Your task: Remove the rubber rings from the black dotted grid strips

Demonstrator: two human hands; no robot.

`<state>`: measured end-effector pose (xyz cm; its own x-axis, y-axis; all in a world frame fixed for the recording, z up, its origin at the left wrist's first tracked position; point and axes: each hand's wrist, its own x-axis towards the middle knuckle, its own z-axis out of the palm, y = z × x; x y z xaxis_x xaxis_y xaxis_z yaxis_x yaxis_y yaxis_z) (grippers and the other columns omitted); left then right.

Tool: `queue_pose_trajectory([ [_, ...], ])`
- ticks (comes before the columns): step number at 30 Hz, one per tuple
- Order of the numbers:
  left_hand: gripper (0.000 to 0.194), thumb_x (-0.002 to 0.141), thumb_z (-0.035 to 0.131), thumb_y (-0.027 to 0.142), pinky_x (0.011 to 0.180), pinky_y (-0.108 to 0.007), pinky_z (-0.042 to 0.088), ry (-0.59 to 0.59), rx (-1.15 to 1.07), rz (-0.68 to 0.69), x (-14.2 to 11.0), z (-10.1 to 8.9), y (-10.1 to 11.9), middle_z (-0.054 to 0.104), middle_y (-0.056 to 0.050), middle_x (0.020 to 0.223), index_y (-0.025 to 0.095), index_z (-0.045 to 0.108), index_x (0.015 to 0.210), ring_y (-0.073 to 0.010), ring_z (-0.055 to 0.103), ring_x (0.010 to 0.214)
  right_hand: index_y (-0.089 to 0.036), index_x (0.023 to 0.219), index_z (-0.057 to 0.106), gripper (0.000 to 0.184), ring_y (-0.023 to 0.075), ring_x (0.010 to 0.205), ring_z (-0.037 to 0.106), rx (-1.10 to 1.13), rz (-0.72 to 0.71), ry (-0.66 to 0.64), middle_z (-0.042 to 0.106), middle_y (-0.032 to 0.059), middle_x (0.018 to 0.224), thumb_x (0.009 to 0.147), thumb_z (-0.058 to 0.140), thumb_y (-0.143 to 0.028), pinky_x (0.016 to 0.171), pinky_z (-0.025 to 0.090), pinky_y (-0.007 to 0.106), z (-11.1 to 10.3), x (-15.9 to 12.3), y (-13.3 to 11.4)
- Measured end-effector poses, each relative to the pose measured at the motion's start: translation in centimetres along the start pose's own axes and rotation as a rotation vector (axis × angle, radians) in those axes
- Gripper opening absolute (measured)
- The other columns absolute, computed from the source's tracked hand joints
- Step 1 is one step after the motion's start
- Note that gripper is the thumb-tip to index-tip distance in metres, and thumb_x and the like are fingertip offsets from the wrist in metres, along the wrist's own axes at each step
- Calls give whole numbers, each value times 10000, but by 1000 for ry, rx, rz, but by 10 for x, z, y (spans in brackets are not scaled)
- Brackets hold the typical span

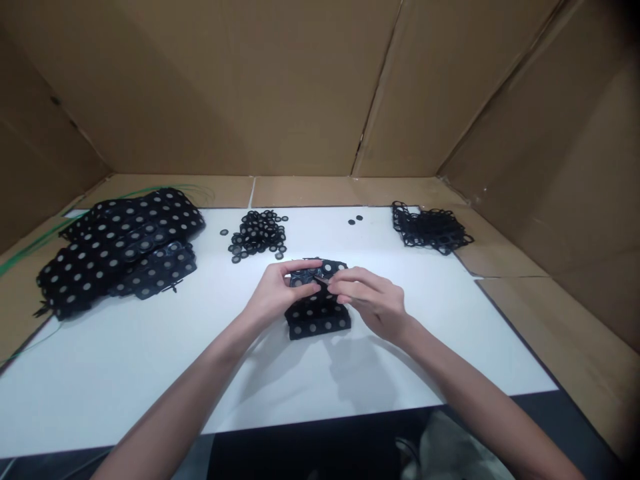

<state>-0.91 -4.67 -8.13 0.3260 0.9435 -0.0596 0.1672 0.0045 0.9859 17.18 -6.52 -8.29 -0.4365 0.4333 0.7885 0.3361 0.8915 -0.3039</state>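
On the table's [460, 323] near middle, spotted black cloth [314, 312]: between both hands, seemingly partway worked.
Left hand [275, 288]: grip pinching the cloth.
Right hand [373, 301]: fingertips at its upper part; cannot tell what the grip holds.
Heaped discs [259, 233]: beyond, seemingly unused.
Spotted pile [135, 243]: far left, possibly left over or done.
Writing: none readable.

Between left hand [274, 291] and right hand [377, 301] lies a cloth piece [320, 325]; beyond the left, a disc pile [257, 233], farther left a cloth heap [120, 247]; beyond the right, a bundle [433, 230].
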Motion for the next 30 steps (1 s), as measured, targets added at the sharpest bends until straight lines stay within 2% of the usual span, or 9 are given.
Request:
queue_pose_trajectory([
  [5,370,657,632,220,847,-311,421,-18,29,0,1,0,-3,639,-50,1058,188,627,1026,-203,584,937,-161,852,563,129,107,721,557,-70,-48,-58,602,64,816,772,517,-70,598,510,230,4,-4,1],
  [16,369,644,647,248,887,-328,396,-41,60,7,2,0,-4,636,-54,1065,184,635,1008,-208,562,984,-137,870,582,134,119,780,576,40,95,-75,607,82,837,813,465,-106,673,528,262,6,4,0],
  [18,377,634,653,230,892,-331,390,-33,38,-10,2,1,-3,627,-45,1085,200,634,1009,-209,556,994,-155,868,589,152,119,758,580,76,131,24,608,63,806,817,456,-102,657,525,269,2,4,-1],
  [21,372,627,648,196,882,-337,391,-1,-12,-40,1,1,-2,626,-39,1083,215,637,998,-209,560,982,-177,854,602,205,124,715,579,102,183,309,596,30,712,829,419,-89,610,510,276,-5,1,-1],
  [23,346,623,634,162,868,-338,396,19,-56,-52,1,0,-3,641,-39,1046,212,649,966,-204,568,958,-177,851,607,225,126,699,575,90,177,396,589,28,690,829,407,-76,587,497,274,-9,0,0],
  [27,296,624,589,104,865,-329,393,2,-158,-89,2,-2,-5,670,-36,960,203,677,889,-189,574,928,-173,838,596,186,125,703,570,67,125,276,591,37,723,815,440,-74,577,495,269,-10,-1,1],
  [30,322,623,590,106,862,-332,395,-27,-209,-134,3,-3,-4,675,-41,950,202,674,919,-184,584,904,-168,856,580,171,124,705,563,58,68,215,583,46,738,816,439,-80,572,501,271,-9,-1,0],
])
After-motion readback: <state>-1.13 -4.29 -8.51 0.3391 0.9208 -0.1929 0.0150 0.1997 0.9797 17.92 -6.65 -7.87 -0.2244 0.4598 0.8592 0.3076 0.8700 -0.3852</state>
